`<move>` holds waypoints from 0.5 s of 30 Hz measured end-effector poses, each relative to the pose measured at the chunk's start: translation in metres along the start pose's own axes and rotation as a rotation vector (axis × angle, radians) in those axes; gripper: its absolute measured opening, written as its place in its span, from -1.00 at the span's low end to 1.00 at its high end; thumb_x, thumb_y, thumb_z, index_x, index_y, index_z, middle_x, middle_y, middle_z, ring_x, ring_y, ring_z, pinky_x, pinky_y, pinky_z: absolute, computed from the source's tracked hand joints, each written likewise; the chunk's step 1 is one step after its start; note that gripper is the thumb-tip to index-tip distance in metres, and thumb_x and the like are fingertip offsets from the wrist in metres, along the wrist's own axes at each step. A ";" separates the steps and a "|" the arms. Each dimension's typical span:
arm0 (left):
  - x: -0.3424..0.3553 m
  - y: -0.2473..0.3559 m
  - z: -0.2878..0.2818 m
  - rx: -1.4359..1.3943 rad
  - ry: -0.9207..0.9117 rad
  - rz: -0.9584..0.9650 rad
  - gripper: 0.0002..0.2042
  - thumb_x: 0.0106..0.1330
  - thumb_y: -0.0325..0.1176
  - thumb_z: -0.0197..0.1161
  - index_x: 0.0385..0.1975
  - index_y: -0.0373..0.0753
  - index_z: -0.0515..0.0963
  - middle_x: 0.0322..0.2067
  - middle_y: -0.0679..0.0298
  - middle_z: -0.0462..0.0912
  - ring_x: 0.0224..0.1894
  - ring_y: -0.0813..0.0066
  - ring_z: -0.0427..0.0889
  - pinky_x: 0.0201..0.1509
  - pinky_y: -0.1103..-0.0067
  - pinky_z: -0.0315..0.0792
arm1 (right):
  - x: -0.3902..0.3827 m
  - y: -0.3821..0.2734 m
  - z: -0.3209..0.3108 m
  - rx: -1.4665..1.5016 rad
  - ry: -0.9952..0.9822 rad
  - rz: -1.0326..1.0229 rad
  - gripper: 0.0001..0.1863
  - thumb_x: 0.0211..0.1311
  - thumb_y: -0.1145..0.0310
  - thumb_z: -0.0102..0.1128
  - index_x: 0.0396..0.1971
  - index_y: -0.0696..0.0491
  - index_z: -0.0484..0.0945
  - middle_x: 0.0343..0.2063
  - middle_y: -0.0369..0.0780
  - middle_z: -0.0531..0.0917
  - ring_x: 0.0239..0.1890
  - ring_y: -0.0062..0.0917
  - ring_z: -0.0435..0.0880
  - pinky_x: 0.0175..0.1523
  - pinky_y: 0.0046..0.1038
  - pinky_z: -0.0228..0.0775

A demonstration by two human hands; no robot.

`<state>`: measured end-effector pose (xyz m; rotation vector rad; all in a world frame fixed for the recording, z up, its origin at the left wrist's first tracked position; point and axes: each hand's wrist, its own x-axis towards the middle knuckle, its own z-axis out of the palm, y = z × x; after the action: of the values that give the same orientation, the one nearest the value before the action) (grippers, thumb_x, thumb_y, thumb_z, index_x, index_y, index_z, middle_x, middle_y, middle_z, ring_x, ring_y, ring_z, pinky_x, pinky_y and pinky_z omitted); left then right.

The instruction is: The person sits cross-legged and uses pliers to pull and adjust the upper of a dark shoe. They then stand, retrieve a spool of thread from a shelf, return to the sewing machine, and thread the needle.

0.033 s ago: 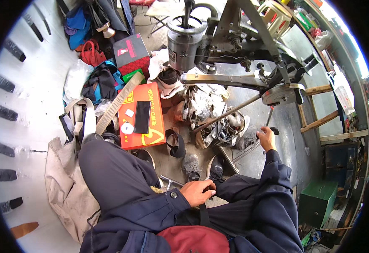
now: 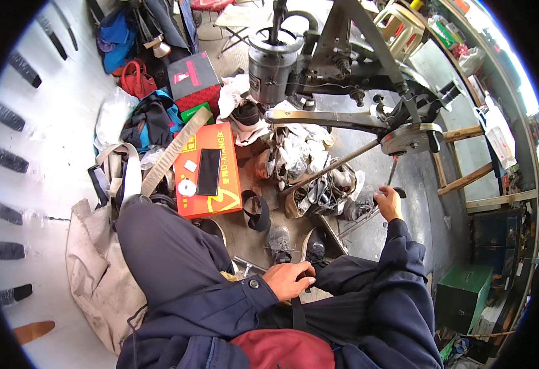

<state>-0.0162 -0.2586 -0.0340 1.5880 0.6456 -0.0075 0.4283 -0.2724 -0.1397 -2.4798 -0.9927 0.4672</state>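
Note:
My right hand [image 2: 389, 203] is closed on a black handle [image 2: 400, 192] at the right of my lap. A thin metal rod [image 2: 393, 171] rises from there toward the round metal wheel [image 2: 412, 139] of a cast-metal machine, which looks like a shoe-repair sewing machine [image 2: 274, 72]. Over my lap, my left hand [image 2: 287, 281] has its fingers curled round something dark, mostly hidden by them. A black strap [image 2: 298, 313] hangs just below it. Beside that hand, a metal bar [image 2: 248, 264] with a short crosspiece lies near my knee.
A red-orange shoebox [image 2: 189, 161] carries a black phone [image 2: 208, 172] and a white roll [image 2: 187, 187]. Several shoes and bags pile under the machine, with a grey shoe [image 2: 279, 240] near my feet. A green metal box [image 2: 464, 289] stands at right, wooden bars [image 2: 466, 178] behind.
The whole view has shifted very slightly. Both hands keep the same place and grip.

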 end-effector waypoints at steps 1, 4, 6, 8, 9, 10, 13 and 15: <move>-0.004 0.006 -0.002 0.027 0.005 0.020 -0.74 0.42 -0.20 0.24 -0.02 -0.20 0.59 -0.33 0.12 0.74 -0.22 0.11 0.73 -0.09 0.31 0.53 | -0.005 -0.009 -0.011 0.124 -0.088 0.042 -0.51 0.17 0.28 0.42 0.07 0.21 0.65 0.02 0.09 0.73 0.11 -0.13 0.73 0.20 -0.25 0.54; -0.016 0.024 -0.013 0.092 0.076 0.113 -0.76 0.40 -0.22 0.27 -0.04 -0.17 0.60 -0.31 0.12 0.74 -0.19 0.09 0.74 -0.10 0.31 0.55 | -0.020 -0.041 -0.035 0.020 -0.088 -0.083 -0.50 0.18 0.29 0.43 0.08 0.22 0.64 -0.02 0.07 0.74 0.02 -0.20 0.77 0.13 -0.31 0.57; -0.027 0.037 -0.023 0.180 0.149 0.197 -0.77 0.39 -0.23 0.30 -0.05 -0.15 0.61 -0.32 0.13 0.73 -0.20 0.09 0.73 -0.12 0.30 0.56 | -0.039 -0.061 -0.053 0.134 -0.117 -0.059 -0.51 0.18 0.29 0.42 0.08 0.23 0.64 -0.05 0.05 0.76 -0.01 -0.24 0.78 0.10 -0.33 0.58; -0.033 0.052 -0.042 0.237 0.200 0.350 -0.76 0.36 -0.23 0.30 -0.09 -0.20 0.61 -0.32 0.08 0.73 -0.22 0.02 0.73 -0.15 0.24 0.56 | -0.062 -0.079 -0.079 0.142 -0.150 -0.117 -0.52 0.19 0.31 0.41 0.08 0.23 0.63 -0.06 0.04 0.76 -0.05 -0.25 0.78 0.09 -0.32 0.58; -0.037 0.059 -0.052 0.292 0.215 0.396 -0.76 0.36 -0.22 0.30 -0.08 -0.19 0.61 -0.31 0.07 0.73 -0.22 0.02 0.72 -0.15 0.24 0.56 | -0.076 -0.087 -0.094 0.165 -0.163 -0.124 -0.52 0.20 0.31 0.41 0.07 0.23 0.63 -0.07 0.03 0.76 -0.07 -0.26 0.79 0.08 -0.31 0.59; -0.038 0.065 -0.064 0.309 0.204 0.428 -0.77 0.35 -0.21 0.30 -0.11 -0.19 0.62 -0.32 0.07 0.74 -0.23 0.01 0.72 -0.15 0.23 0.56 | -0.092 -0.094 -0.109 0.185 -0.180 -0.138 -0.53 0.20 0.32 0.40 0.07 0.24 0.62 -0.12 0.00 0.77 -0.10 -0.34 0.78 0.03 -0.33 0.60; -0.034 0.080 -0.108 0.406 0.280 0.516 -0.79 0.37 -0.18 0.29 -0.20 -0.16 0.67 -0.35 0.09 0.75 -0.24 0.04 0.74 -0.16 0.24 0.57 | -0.144 -0.109 -0.149 0.236 -0.231 -0.148 -0.54 0.22 0.33 0.40 0.07 0.25 0.62 -0.18 -0.04 0.78 -0.14 -0.43 0.77 -0.02 -0.38 0.61; -0.030 0.083 -0.138 0.412 0.304 0.431 -0.78 0.38 -0.15 0.29 -0.19 -0.15 0.69 -0.33 0.09 0.76 -0.25 0.05 0.74 -0.16 0.26 0.57 | -0.177 -0.116 -0.168 0.220 -0.208 -0.061 -0.54 0.25 0.32 0.40 0.09 0.23 0.61 -0.18 -0.04 0.78 -0.19 -0.48 0.76 -0.05 -0.41 0.60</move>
<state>-0.0583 -0.1423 0.0731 2.1267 0.5425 0.4542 0.3172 -0.3665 0.0878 -2.2319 -1.0317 0.7833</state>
